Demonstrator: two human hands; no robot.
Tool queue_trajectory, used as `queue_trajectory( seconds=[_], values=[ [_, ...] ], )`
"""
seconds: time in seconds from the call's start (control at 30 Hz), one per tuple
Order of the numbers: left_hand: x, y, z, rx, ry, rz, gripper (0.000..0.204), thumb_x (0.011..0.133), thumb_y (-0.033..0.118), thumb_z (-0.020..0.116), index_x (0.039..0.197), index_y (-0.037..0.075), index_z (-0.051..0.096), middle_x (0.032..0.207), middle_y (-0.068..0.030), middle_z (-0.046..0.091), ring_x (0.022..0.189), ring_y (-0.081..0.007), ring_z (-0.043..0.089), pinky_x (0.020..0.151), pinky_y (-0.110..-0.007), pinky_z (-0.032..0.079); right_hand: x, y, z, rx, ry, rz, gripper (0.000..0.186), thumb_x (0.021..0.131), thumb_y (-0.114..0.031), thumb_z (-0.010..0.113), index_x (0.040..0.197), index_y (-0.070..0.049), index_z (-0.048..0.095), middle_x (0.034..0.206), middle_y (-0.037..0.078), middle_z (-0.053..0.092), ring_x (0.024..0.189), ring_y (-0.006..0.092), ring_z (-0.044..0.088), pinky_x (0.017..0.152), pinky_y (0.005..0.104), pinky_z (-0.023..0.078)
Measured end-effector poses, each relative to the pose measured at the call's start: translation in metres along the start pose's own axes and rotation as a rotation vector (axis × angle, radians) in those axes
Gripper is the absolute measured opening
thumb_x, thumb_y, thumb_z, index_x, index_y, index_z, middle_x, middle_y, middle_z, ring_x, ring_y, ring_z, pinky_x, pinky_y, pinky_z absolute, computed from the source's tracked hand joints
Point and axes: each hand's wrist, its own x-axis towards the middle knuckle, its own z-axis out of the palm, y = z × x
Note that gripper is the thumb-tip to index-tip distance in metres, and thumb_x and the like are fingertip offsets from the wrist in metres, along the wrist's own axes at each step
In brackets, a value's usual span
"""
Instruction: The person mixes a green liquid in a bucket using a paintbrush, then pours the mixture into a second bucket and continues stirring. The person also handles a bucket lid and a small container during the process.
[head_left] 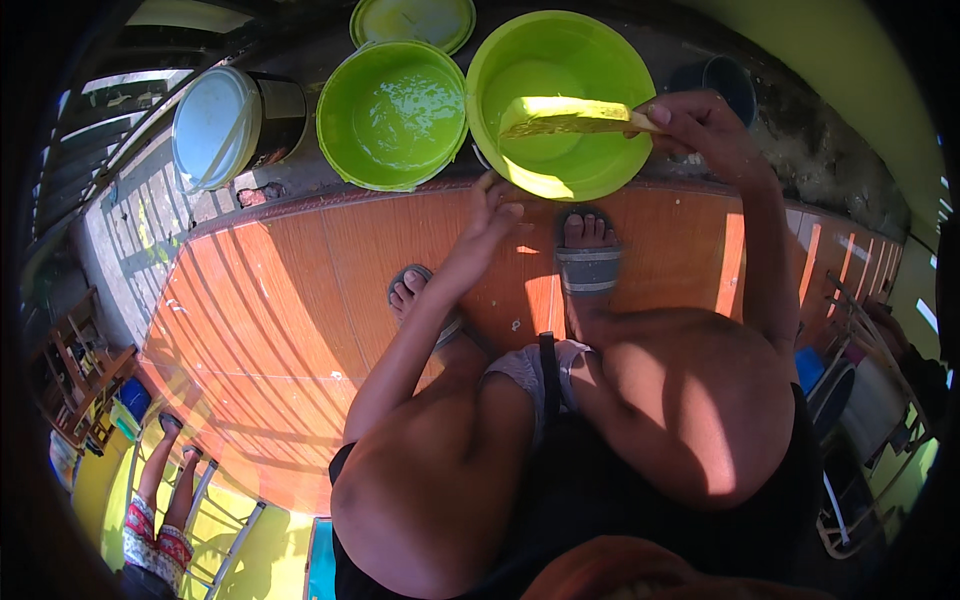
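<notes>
A wide paintbrush, its bristles coated in yellow-green paint, lies across the opening of a lime-green basin. My right hand is closed around its wooden handle at the basin's right side. The basin holds yellow-green paint at the bottom. Below the basin's near left rim is my left hand, its fingers loosely bent and apart. Its fingertips reach up to the rim; whether they touch it is unclear. Just left stands a round bucket with lime-green paint coating its inside and paler streaks in the bottom.
A paint-smeared lid lies behind the bucket. A lidded pail stands further left, and a dark bucket at the right. Orange floor tiles lie under my sandalled feet. Another person is on a ladder at lower left.
</notes>
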Motion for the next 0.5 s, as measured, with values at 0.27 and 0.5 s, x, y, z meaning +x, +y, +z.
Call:
queue_trajectory(
  seconds=[0.27, 0.5],
  values=[
    [0.008, 0.001, 0.002, 0.034, 0.056, 0.021, 0.065, 0.102, 0.032, 0.052, 0.15, 0.003, 0.019, 0.143, -0.0156, 0.04, 0.133, -0.0247, 0.041, 0.102, -0.041, 0.047, 0.014, 0.025, -0.08, -0.57, 0.071, 0.192, 0.048, 0.093, -0.049, 0.064, 0.089, -0.003, 0.072, 0.059, -0.003, 0.048, 0.055, 0.0063, 0.041, 0.053, 0.0267, 0.034],
    [0.015, -0.005, -0.007, -0.169, -0.003, -0.025, 0.065, 0.102, 0.043, 0.046, 0.15, 0.003, 0.027, 0.148, -0.0135, 0.04, 0.136, -0.0271, 0.042, 0.108, -0.047, 0.043, 0.057, -0.002, -0.112, -0.78, -0.084, 0.314, 0.053, 0.093, -0.054, 0.061, 0.076, -0.004, 0.07, 0.048, -0.005, 0.037, 0.045, 0.0071, 0.031, 0.048, 0.0278, 0.027]
  ],
)
